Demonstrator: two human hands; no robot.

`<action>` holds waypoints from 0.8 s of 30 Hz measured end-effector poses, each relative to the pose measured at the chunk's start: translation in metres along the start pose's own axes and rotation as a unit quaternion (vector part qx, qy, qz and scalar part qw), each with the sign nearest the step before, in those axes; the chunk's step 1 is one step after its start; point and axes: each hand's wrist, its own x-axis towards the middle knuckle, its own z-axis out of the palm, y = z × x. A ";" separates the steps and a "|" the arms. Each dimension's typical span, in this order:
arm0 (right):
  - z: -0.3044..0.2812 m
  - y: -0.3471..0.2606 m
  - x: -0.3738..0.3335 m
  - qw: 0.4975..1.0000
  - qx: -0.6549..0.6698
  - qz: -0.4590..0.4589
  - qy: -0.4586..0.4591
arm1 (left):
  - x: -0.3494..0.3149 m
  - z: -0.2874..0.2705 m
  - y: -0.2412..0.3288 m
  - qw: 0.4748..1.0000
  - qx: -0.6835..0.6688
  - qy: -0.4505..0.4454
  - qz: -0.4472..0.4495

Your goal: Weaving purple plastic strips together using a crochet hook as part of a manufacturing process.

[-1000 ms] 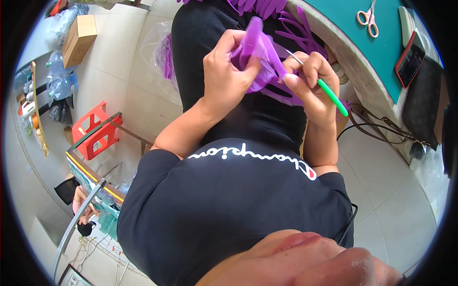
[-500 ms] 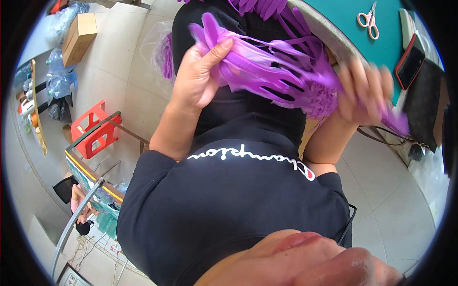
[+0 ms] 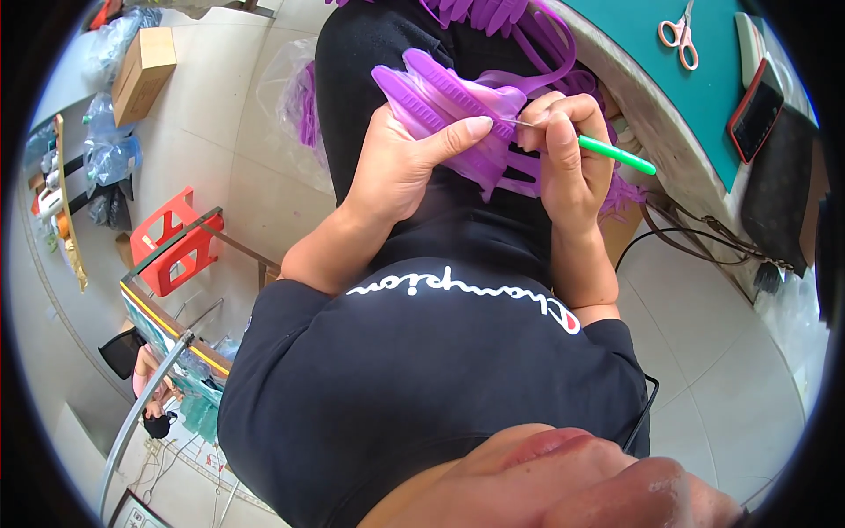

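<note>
My left hand (image 3: pixel 387 163) is closed round a bundle of soft purple rubber-like mouldings (image 3: pixel 444 92), its thumb pressed on top. Ridged, finger-shaped strips stick out past its fingertips. Close beside it on the right, my right hand (image 3: pixel 572 163) grips a slim pick with a bright green handle (image 3: pixel 620 156). The pick's thin metal shaft reaches left to the edge of the mouldings; its very tip is hard to make out. A purple band loops up behind my right fingers.
More purple mouldings (image 3: pixel 480 12) lie at the table edge. On the green table mat (image 3: pixel 638 66) are pink-handled scissors (image 3: pixel 679 40) and a red-edged phone (image 3: pixel 755 113). A clear bag (image 3: pixel 286 97), red stool (image 3: pixel 176 242) and carton (image 3: pixel 143 75) stand left; another person (image 3: pixel 154 387) sits further off.
My right hand, blurred and further right with purple strips before, has come left to the mouldings. The green-handled pick now shows in it. My left hand has shifted slightly right and down.
</note>
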 end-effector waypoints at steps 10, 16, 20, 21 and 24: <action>0.003 0.001 -0.001 0.999 -0.034 -0.025 0.020 | -0.001 -0.003 -0.003 0.997 0.067 -0.001 0.038; -0.002 -0.002 -0.002 0.994 -0.092 -0.056 -0.011 | 0.001 0.001 -0.006 0.992 0.089 0.008 0.089; -0.001 -0.004 -0.002 0.997 -0.065 -0.043 -0.005 | 0.001 0.002 -0.005 0.990 0.094 0.011 0.103; -0.001 -0.004 -0.002 0.998 -0.060 -0.036 -0.005 | 0.001 0.003 -0.004 0.990 0.094 0.011 0.103; -0.004 -0.001 -0.002 0.991 -0.123 -0.055 -0.021 | 0.001 0.002 -0.004 0.990 0.097 0.016 0.101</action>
